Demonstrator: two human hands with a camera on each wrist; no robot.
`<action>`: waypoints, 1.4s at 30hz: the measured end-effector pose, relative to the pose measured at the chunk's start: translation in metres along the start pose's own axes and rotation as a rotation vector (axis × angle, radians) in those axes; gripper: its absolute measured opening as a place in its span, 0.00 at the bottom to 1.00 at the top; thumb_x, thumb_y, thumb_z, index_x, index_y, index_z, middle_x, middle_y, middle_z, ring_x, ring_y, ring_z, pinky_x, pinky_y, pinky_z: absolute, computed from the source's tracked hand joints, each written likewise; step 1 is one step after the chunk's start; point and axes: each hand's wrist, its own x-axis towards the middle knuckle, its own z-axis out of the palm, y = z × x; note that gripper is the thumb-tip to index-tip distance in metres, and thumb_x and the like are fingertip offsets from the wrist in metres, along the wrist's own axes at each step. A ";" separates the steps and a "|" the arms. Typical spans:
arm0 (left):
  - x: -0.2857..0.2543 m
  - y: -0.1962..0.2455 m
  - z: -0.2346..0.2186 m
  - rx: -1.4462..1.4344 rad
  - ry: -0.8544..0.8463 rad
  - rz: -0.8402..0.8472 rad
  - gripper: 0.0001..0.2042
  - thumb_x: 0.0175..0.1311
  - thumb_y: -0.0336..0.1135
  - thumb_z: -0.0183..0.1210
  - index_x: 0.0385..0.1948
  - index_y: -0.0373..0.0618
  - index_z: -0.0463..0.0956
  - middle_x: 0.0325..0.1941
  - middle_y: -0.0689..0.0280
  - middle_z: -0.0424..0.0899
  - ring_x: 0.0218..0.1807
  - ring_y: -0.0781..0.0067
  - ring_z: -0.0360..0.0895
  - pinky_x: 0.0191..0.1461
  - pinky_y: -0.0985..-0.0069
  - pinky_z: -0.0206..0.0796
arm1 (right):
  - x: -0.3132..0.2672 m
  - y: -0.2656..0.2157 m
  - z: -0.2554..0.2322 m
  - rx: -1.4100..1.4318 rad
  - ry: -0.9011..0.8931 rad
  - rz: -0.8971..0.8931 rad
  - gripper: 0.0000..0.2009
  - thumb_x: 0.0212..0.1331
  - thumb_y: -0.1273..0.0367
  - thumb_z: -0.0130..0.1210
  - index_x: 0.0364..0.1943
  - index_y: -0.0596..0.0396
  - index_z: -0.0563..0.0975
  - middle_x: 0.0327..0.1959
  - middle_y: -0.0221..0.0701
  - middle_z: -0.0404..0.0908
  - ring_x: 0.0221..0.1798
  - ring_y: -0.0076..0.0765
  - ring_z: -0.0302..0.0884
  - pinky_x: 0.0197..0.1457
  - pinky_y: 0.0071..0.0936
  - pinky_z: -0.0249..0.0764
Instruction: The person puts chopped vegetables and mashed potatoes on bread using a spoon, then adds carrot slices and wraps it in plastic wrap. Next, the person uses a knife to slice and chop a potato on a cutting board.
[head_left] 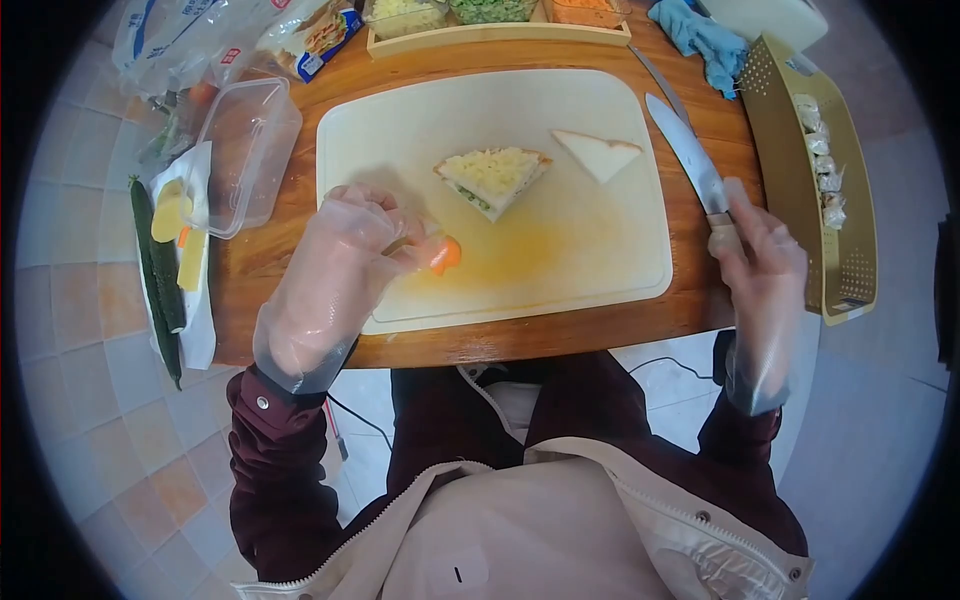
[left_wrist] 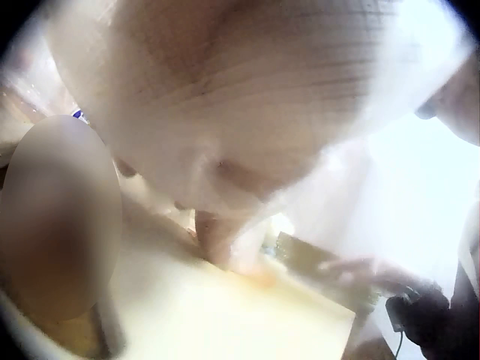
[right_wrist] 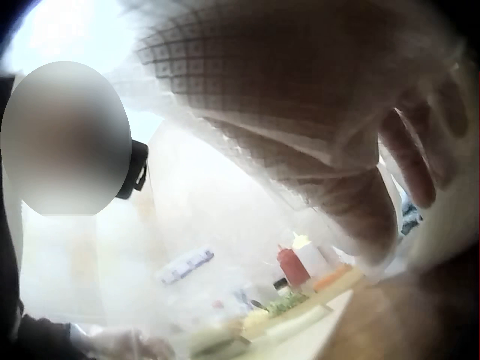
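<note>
In the head view my left hand [head_left: 345, 255], in a clear plastic glove, pinches a small orange piece [head_left: 442, 255], like a carrot end, over the left side of the white cutting board [head_left: 590, 255]. A triangular half sandwich [head_left: 492, 185] with green filling and pale yellow shreds on top sits mid-board. Right of it lies a triangle of white bread [head_left: 597, 152]. My gloved right hand [head_left: 762, 265] is at the handle of a kitchen knife [head_left: 688, 155] beside the board, its fingers fairly straight. In the right wrist view the fingers [right_wrist: 409, 161] are extended and the handle is hidden.
A second blade [head_left: 658, 82] lies behind the knife. Far back is a wooden tray [head_left: 500, 38] of shredded fillings; a blue cloth [head_left: 705, 45] and an olive basket [head_left: 850, 240] stand right. Left are a plastic container [head_left: 250, 155], cucumbers [head_left: 160, 270] and a white tray [head_left: 200, 325].
</note>
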 end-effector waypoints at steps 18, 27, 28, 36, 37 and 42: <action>-0.042 0.063 -0.004 -1.041 0.357 -0.500 0.06 0.66 0.20 0.67 0.42 0.33 0.83 0.33 0.64 0.88 0.32 0.79 0.82 0.38 0.80 0.74 | 0.008 -0.161 0.013 0.745 -0.535 -0.278 0.11 0.59 0.71 0.72 0.45 0.55 0.88 0.37 0.31 0.85 0.40 0.27 0.80 0.42 0.28 0.72; -0.041 0.060 -0.003 -0.979 0.129 -0.434 0.07 0.64 0.22 0.68 0.41 0.31 0.83 0.35 0.60 0.90 0.34 0.74 0.87 0.35 0.79 0.77 | 0.006 -0.150 0.015 0.646 -0.788 -0.056 0.13 0.66 0.63 0.68 0.42 0.60 0.86 0.37 0.34 0.87 0.40 0.27 0.82 0.46 0.27 0.77; -0.041 0.061 -0.003 -1.003 0.077 -0.470 0.06 0.64 0.23 0.68 0.39 0.31 0.83 0.36 0.60 0.90 0.34 0.74 0.87 0.36 0.79 0.77 | 0.005 -0.145 0.020 0.612 -0.704 -0.183 0.08 0.64 0.67 0.69 0.39 0.59 0.86 0.36 0.31 0.85 0.38 0.25 0.81 0.44 0.26 0.75; -0.054 0.023 -0.004 -0.535 0.185 -0.368 0.10 0.63 0.31 0.74 0.39 0.36 0.85 0.36 0.59 0.88 0.34 0.68 0.82 0.37 0.67 0.70 | 0.080 -0.131 0.004 0.395 -0.485 -0.443 0.06 0.66 0.71 0.67 0.35 0.58 0.81 0.35 0.29 0.83 0.41 0.24 0.81 0.48 0.26 0.76; -0.054 0.022 -0.003 -0.452 0.195 -0.362 0.11 0.61 0.32 0.75 0.39 0.37 0.85 0.35 0.58 0.87 0.35 0.64 0.82 0.39 0.65 0.70 | 0.093 -0.136 0.005 0.391 -0.494 -0.449 0.06 0.66 0.71 0.67 0.35 0.58 0.81 0.35 0.29 0.83 0.41 0.24 0.81 0.48 0.26 0.76; -0.059 0.024 0.008 -0.083 0.303 -0.126 0.15 0.52 0.32 0.77 0.41 0.44 0.85 0.35 0.60 0.82 0.46 0.50 0.78 0.52 0.57 0.68 | 0.145 -0.187 0.005 0.210 -0.757 -0.777 0.07 0.66 0.71 0.59 0.36 0.63 0.80 0.33 0.35 0.82 0.40 0.35 0.80 0.47 0.30 0.76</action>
